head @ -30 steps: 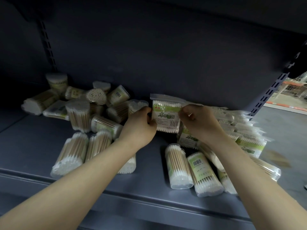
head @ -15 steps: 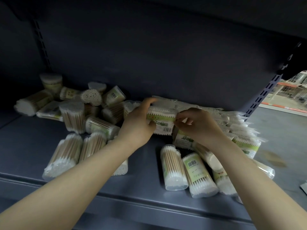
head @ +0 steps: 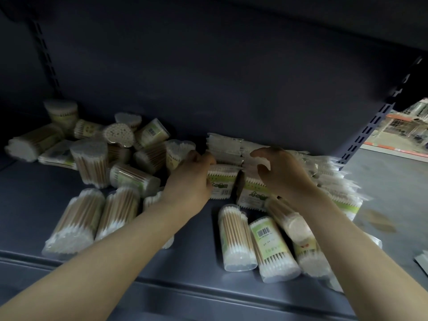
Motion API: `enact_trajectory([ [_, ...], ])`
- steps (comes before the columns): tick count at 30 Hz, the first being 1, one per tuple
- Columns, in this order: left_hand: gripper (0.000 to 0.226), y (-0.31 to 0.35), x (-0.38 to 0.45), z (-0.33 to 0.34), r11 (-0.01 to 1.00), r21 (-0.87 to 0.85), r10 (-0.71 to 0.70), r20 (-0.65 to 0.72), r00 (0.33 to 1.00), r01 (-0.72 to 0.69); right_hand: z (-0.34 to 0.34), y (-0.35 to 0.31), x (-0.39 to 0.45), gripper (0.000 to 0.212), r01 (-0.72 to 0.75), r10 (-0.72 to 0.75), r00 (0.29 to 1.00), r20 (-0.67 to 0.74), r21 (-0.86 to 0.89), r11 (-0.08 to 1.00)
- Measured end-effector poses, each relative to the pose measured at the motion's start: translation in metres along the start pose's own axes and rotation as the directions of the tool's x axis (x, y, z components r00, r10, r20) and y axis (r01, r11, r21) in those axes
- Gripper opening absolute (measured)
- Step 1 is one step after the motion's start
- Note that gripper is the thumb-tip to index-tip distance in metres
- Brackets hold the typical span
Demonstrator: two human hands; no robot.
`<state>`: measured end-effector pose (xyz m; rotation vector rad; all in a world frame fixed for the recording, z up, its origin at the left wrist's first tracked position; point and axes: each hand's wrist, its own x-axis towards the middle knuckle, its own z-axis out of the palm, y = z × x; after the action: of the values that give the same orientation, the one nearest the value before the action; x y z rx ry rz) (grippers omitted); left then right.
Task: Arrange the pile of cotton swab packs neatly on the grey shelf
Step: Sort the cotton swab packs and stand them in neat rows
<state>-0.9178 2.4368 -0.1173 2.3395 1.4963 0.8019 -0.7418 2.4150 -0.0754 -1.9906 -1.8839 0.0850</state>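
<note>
Only two arms and two hands of the person are visible, and they enter from the bottom edge of the view. Both forearms are bare up to the picture edge; no sleeve, cuff or glove covers them. The left hand point(head: 190, 179) has no ring, and on its wrist there is no watch or band. The right hand point(head: 283, 174) is also without a ring, and its wrist is also bare. The fingernails which can be seen look short and have no polish. The light is dim, so smaller details of the hands cannot be told.
</note>
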Motion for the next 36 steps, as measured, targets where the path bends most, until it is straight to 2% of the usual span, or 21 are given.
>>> enact_trajectory([
  [4,0.037,0.001,0.0,0.008,0.979,0.197,0.076,-0.073,0.994,-0.06,0.002,-0.002,0.002,0.038,-0.03,0.036,0.996,0.077,-0.08,0.996],
  [9,0.051,0.001,0.007,0.011,0.931,0.335,0.172,-0.049,0.984,-0.146,0.005,-0.004,0.004,0.03,-0.04,0.051,0.993,0.109,-0.104,0.994],
  [11,0.048,0.005,0.008,0.009,0.93,0.325,0.186,-0.011,0.983,-0.172,0.006,-0.004,0.003,0.029,-0.03,0.038,0.993,0.108,-0.082,0.996],
  [17,0.047,0.013,0.015,0.01,0.883,0.451,0.171,-0.06,0.983,-0.126,0.004,-0.008,0.0,0.032,-0.037,0.046,0.992,0.114,-0.075,0.996],
  [20,0.043,0.01,0.016,0.014,0.876,0.47,0.129,-0.02,0.991,-0.104,0.005,-0.008,0.002,0.032,-0.042,0.053,0.99,0.133,-0.081,0.996],
  [28,0.044,0.007,0.018,0.014,0.891,0.436,0.169,-0.065,0.984,-0.124,0.008,-0.007,0.005,0.034,-0.032,0.052,0.985,0.164,-0.126,0.991],
  [31,0.046,0.006,0.017,0.014,0.896,0.425,0.157,-0.037,0.987,-0.126,0.007,-0.007,0.004,0.031,-0.039,0.052,0.989,0.136,-0.1,0.994],
  [36,0.057,0.004,0.015,0.005,0.934,0.339,0.136,-0.038,0.99,-0.115,0.005,-0.014,0.0,0.048,-0.029,0.032,0.998,0.052,-0.053,0.998],
])
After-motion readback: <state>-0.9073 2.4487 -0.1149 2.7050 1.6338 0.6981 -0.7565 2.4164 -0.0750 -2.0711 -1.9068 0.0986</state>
